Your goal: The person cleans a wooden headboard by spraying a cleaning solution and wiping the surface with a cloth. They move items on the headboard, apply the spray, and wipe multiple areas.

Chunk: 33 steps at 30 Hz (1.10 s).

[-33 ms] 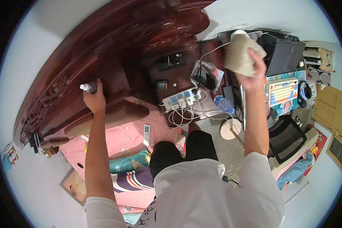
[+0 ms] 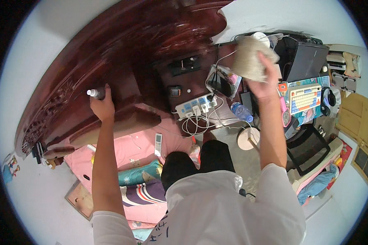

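Note:
At the left, my left hand (image 2: 102, 107) is closed around a small dark bottle with a white cap (image 2: 94, 93), tipped sideways beside the dark red carved headboard (image 2: 126, 36). My right hand (image 2: 265, 85) grips a beige cloth (image 2: 249, 59), folded and slightly blurred. The cloth is up at the right, over the far end of the dark nightstand (image 2: 161, 75). It partly covers a round white object (image 2: 261, 38) behind it. My right fingers lie against the cloth's near side, some of them hidden.
On the nightstand lie a power strip (image 2: 195, 105) with tangled white cables, a smartwatch (image 2: 175, 92) and a bagged dark device (image 2: 223, 85). A plastic bottle (image 2: 241, 112) lies nearby. Right: laptop (image 2: 306, 61), keyboard (image 2: 305, 99), chair (image 2: 308, 149). A remote (image 2: 158, 144) lies on the pink bed (image 2: 129, 153).
My right hand has moved a little to the left with the beige cloth, uncovering more of the desk beside it. My left hand and its bottle have stayed almost in place.

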Motion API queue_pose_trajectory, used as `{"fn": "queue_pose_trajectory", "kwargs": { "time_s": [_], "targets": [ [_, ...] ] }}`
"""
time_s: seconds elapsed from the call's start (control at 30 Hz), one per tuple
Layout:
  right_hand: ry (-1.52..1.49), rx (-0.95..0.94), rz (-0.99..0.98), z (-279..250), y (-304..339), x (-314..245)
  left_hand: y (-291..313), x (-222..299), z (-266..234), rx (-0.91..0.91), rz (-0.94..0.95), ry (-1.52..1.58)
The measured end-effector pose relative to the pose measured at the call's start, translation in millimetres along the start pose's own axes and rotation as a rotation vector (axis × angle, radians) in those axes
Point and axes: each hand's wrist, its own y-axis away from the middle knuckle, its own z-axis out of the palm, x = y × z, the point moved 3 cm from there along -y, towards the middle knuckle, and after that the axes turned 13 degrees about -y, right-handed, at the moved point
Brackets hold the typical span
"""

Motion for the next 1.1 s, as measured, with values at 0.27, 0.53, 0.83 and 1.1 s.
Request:
{"fn": "queue_pose_trajectory", "kwargs": {
  "time_s": [0.27,0.53,0.83,1.1],
  "targets": [
    [0.303,0.029,-0.116,3.2,-34.3,141.1,1.3,5.3,-1.7,-0.029,-0.069,0.021],
    [0.524,0.239,-0.537,5.0,-72.6,129.1,1.6,-0.2,0.1,-0.014,-0.04,0.004],
    [0.598,0.227,-0.991,41.2,-78.7,198.8,0.5,7.2,-1.1,-0.044,-0.038,-0.048],
    [0.954,0.039,-0.748,32.3,-81.1,230.0,0.3,3.4,0.4,-0.004,-0.047,-0.008]
  ]
}}
